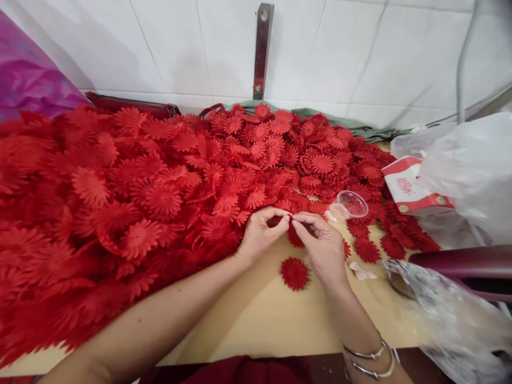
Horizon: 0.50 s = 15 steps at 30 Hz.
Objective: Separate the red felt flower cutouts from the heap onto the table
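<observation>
My left hand (264,232) and my right hand (322,245) meet above the table, thumb and forefinger pinched on each. A tiny dark red piece shows between the fingertips; its kind is too small to make out. Just below the hands a single dark red fabric flower (295,273) lies flat on the table. Part of another red flower (295,236) is visible beneath the fingers. A big heap of bright red petal flowers (164,200) spreads out beside my left arm, and darker stacked ones (322,164) lie beyond the hands.
A clear plastic cup (352,204) sits right of my right hand, near a scrap of paper (362,271). Farther right are a red and white box (416,186), a white plastic bag (476,165) and a clear bag (460,314). The pale yellow table (240,320) meets a tiled wall.
</observation>
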Motion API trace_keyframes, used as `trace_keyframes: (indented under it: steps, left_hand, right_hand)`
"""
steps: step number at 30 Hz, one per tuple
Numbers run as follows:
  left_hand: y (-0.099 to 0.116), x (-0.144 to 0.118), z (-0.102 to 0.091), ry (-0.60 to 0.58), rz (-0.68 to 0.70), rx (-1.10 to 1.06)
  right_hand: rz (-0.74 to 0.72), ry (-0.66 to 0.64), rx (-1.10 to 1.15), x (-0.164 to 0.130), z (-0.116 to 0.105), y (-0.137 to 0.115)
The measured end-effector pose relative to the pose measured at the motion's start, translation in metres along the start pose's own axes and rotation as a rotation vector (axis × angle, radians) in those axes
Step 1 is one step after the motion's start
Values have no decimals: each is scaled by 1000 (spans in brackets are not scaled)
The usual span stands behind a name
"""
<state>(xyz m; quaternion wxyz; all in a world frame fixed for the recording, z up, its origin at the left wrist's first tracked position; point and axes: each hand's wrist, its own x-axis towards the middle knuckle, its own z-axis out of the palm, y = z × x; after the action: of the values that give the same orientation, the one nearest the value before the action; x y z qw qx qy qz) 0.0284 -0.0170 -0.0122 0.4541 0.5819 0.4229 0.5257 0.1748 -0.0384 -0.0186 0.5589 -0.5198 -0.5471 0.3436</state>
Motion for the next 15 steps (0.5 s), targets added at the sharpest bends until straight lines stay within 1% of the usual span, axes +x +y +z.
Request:
trace_keyframes:
  steps: [3,9,15]
  left_hand:
    - [-3,0,1,-16,-3,-13]
    - [-10,2,3,-23,-22,-134]
    - [-7,3,2,-24,-26,-172]
  right_hand:
    - [-31,0,-23,1,0,2]
    - [-75,25,-58,1,1,6]
    - [-105,33,-45,1,3,5]
